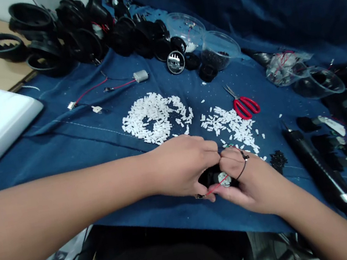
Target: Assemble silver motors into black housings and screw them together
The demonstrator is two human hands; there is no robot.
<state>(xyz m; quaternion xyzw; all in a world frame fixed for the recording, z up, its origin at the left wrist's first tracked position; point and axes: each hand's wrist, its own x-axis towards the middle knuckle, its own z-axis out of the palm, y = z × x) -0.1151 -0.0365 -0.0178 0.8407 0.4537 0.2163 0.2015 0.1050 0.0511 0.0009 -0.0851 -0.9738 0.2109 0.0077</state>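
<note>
Black plastic housing point(208, 177) with red wire point(218, 186) pinched between curled left hand point(180, 167) and closed right hand point(250, 181); white plastic bits point(229, 127) lie just beyond.

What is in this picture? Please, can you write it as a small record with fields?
Left hand: holds small black part
Right hand: holds same part, with red wire
Cloth: blue cloth
Near hands: white pieces, in two piles
Also on cloth: red scissors, small motor, clear bowl, long black tool
Behind: black round parts
</note>
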